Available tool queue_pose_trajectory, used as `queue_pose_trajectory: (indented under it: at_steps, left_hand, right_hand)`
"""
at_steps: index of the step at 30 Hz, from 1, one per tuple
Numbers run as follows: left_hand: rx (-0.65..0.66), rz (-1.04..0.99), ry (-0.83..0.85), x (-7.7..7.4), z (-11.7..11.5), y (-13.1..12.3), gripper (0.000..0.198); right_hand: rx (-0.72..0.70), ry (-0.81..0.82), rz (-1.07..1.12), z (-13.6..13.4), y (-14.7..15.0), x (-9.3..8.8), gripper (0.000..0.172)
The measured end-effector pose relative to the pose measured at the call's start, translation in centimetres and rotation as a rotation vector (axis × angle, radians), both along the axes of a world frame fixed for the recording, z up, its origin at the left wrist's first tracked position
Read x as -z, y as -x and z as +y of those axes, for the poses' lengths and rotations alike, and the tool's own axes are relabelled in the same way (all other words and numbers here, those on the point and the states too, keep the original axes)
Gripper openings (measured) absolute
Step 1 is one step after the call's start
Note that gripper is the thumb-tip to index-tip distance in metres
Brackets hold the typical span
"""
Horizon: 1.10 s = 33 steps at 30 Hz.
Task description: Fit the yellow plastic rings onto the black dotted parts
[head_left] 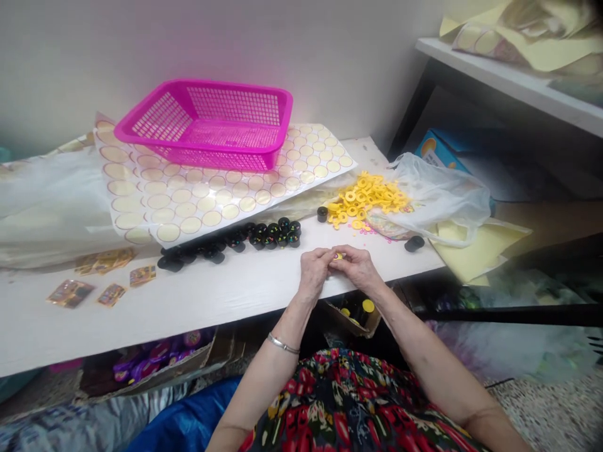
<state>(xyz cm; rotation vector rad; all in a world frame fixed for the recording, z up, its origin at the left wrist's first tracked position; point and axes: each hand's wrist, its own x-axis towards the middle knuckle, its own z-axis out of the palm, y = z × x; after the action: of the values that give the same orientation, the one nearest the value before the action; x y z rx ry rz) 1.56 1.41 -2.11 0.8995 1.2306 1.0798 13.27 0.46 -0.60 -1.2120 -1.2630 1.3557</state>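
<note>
My left hand [315,270] and my right hand [358,269] meet over the table's front edge, fingertips pinched together. Between them is a small yellow piece [338,256] with a dark pinkish spot, mostly covered by my fingers. Beyond my hands lies a heap of yellow ring-shaped plastic pieces [370,196], with tiny pink bits [367,230] scattered at its near side. One black cap-like piece [322,214] stands left of the heap, and another black piece [414,243] lies to the right. Several black round pieces with coloured specks [273,235] stand in a group at the left.
A pink basket [207,157] rests on sticker sheets [207,204] at the back. Small printed packets [70,293] lie at the left. A clear plastic bag [438,194] and yellow paper [475,251] are at the right. Below the table edge stand boxes, one holding purple items [160,355].
</note>
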Motion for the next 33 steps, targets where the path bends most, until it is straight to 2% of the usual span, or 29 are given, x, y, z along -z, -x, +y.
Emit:
queue_pose_trajectory:
  at_steps: [6, 9, 12, 16, 22, 25, 30, 33]
  left_hand:
    - [0.131, 0.026, -0.056, 0.2, 0.2, 0.9, 0.036]
    - [0.147, 0.018, -0.053, 0.1, 0.2, 0.9, 0.036]
    - [0.114, 0.019, -0.023, 0.0, 0.2, 0.5, 0.038]
    - [0.031, 0.009, 0.011, -0.1, -0.2, -0.3, 0.036]
    - [-0.062, 0.037, 0.011, -0.1, -0.2, -0.8, 0.035]
    - [-0.005, 0.032, -0.010, -0.3, -0.3, -0.2, 0.039]
    - [0.194, 0.030, -0.147, -0.2, -1.3, 1.0, 0.044]
    - [0.183, 0.139, -0.216, 0.1, -2.3, 0.8, 0.048]
  right_hand:
    - [-0.057, 0.111, 0.072, 0.0, -0.1, -0.3, 0.030]
    - [0.004, 0.208, 0.060, 0.1, 0.0, -0.7, 0.029]
    - [0.093, 0.304, 0.026, 0.3, 0.6, -1.3, 0.026]
    - [0.128, 0.393, 0.080, 0.5, 1.1, -1.6, 0.023]
    - [0.240, 0.374, 0.119, 0.9, 1.1, -0.8, 0.023]
    - [0.225, 0.404, 0.149, 1.0, 1.1, -0.9, 0.024]
    - [0.247, 0.400, 0.216, 0.4, 0.9, -1.6, 0.026]
    - [0.268, 0.371, 0.253, -1.3, 0.7, -1.7, 0.025]
